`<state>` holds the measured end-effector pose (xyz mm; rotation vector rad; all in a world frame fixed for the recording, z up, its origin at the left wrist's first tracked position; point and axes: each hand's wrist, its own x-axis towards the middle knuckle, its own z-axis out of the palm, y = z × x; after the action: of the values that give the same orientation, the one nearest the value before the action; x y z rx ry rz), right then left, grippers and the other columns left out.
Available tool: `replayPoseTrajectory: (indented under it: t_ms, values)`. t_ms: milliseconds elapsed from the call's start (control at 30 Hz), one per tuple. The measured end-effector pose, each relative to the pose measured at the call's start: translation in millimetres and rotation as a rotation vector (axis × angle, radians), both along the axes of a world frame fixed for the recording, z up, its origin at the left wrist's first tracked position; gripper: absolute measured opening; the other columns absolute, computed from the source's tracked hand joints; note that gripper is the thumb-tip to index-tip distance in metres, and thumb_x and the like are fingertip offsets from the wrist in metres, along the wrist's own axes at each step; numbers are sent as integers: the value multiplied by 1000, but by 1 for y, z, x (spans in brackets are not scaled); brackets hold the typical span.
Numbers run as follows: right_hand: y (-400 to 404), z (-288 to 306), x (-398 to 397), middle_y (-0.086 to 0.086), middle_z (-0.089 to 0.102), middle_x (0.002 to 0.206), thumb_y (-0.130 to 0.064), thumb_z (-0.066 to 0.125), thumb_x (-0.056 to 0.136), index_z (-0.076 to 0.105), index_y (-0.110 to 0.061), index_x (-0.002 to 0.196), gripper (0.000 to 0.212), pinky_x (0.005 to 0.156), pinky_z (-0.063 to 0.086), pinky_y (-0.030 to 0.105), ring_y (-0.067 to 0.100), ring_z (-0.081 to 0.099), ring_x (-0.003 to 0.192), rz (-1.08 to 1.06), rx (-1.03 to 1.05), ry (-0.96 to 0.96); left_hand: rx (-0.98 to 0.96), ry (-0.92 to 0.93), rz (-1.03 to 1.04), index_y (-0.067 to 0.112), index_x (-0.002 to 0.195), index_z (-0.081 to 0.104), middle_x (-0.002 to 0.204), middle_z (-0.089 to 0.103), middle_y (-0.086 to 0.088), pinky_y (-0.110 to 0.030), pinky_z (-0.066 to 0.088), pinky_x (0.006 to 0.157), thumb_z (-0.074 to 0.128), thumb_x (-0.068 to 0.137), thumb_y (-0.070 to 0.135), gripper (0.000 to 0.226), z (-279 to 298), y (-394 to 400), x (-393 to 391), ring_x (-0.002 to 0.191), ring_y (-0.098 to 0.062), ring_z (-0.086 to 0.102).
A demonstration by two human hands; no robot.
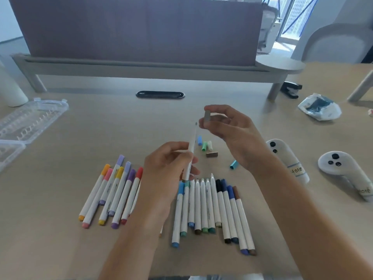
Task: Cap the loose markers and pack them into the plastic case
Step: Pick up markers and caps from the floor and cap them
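Note:
My left hand (169, 168) grips an uncapped white marker (192, 147) and holds it tilted, tip pointing up and away. Just beyond that tip, my right hand (228, 130) pinches a grey cap (207, 116). Below the hands lies a row of markers (214, 211); some are capped in blue, black and brown, several in the middle are uncapped. A second group of capped markers (113, 193) in orange, pink, yellow, purple and red lies to the left. Loose caps (205, 145), blue, green, white, brown and teal, lie on the table behind the row. The clear plastic case (30, 120) stands open at the far left.
Two white controllers (286, 158) (341, 168) lie at the right. A crumpled plastic bag (320, 108) and a black stapler (290, 89) sit further back right. A white cylinder (12, 87) stands at the far left, and a raised shelf (141, 67) spans the back of the wooden table (101, 128).

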<state>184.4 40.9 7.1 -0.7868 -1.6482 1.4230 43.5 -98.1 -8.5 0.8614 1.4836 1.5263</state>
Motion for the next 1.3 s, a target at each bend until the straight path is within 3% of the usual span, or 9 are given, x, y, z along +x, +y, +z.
replayPoseTrajectory:
  t_ms: [133,333,433,600,800,1067,1200,1300]
  values:
    - [-17,7,20,5,79,111,-11,74,93,71,-20,125,33,110,46,40,23,71,116,17,-109,88,-8,47,-41,24,104,73,84,77,0,-31,63,71,63,96,9,19,4,-15,19,72,-21,75]
    - [-49,5,41,6,80,108,-6,75,93,70,-16,125,35,95,55,28,21,74,107,48,-2,-21,7,15,-55,16,108,72,86,77,-6,-35,64,72,62,97,7,18,4,-35,42,72,-26,76]
    - [-63,3,48,11,79,107,0,74,92,68,-11,128,38,93,59,29,28,74,105,46,38,8,38,6,-27,15,108,72,86,76,-8,-33,64,70,61,97,5,18,2,-43,49,71,-25,74]
    - [-82,-3,55,10,79,105,0,78,89,67,-9,127,41,100,58,43,29,75,104,6,143,7,83,-36,19,17,101,72,85,74,-10,-28,57,65,61,95,1,21,-2,-52,57,67,-18,65]
    - [-101,-2,60,1,80,100,-7,78,92,68,-15,125,36,86,56,26,18,76,98,-75,196,15,130,0,38,20,101,73,82,73,-4,-28,54,66,64,94,2,21,-3,-59,64,66,-15,61]
    - [-114,-8,66,-1,80,97,-10,76,94,67,-20,126,34,92,59,33,17,76,96,-150,248,-38,138,8,46,24,97,74,80,74,-5,-29,50,62,64,94,-1,27,-8,-62,78,63,-15,59]
    - [-112,-13,74,3,79,97,-12,74,94,68,-24,123,32,92,60,39,20,76,94,-222,168,-1,133,192,-6,21,109,76,85,78,4,-24,56,66,68,95,10,20,-1,-59,85,70,-9,70]
    - [-103,-14,90,7,77,93,-7,69,96,70,-22,119,28,77,63,36,21,76,83,-243,-64,64,93,452,-51,26,107,79,90,78,15,-17,55,79,71,94,25,15,-1,-55,81,86,3,70]
